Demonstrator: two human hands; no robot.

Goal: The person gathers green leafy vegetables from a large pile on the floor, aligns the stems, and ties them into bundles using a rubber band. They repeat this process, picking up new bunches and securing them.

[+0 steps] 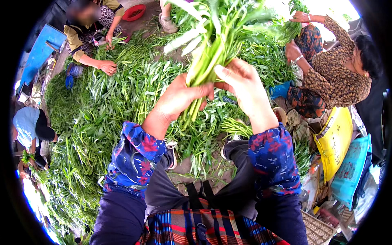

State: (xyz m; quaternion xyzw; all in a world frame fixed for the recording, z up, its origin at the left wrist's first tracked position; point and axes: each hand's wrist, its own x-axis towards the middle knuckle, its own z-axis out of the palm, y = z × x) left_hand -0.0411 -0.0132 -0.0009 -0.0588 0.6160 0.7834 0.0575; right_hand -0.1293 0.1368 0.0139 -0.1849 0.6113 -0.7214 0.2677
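Note:
A bunch of leafy green stems, likely water spinach (pixel 211 55), is held up in front of me, its leaves away from me and its cut ends towards me. My left hand (pixel 182 96) is closed around the lower stems. My right hand (pixel 240 81) touches the bunch's right side, thumb raised along the stems and fingers partly hidden behind them. Below my right wrist a smaller bundle of green stems (pixel 235 127) lies on the ground near my shoe. A wide heap of the same loose greens (pixel 122 101) spreads beneath and beyond my hands.
One person (pixel 88 30) sorts greens at the upper left; another (pixel 337 73) holds a bunch at the right. A third (pixel 30 128) bends at the far left. A red basin (pixel 133 13) stands at the back. A yellow sack (pixel 333 142) and a blue plastic basket (pixel 350 171) are at my right.

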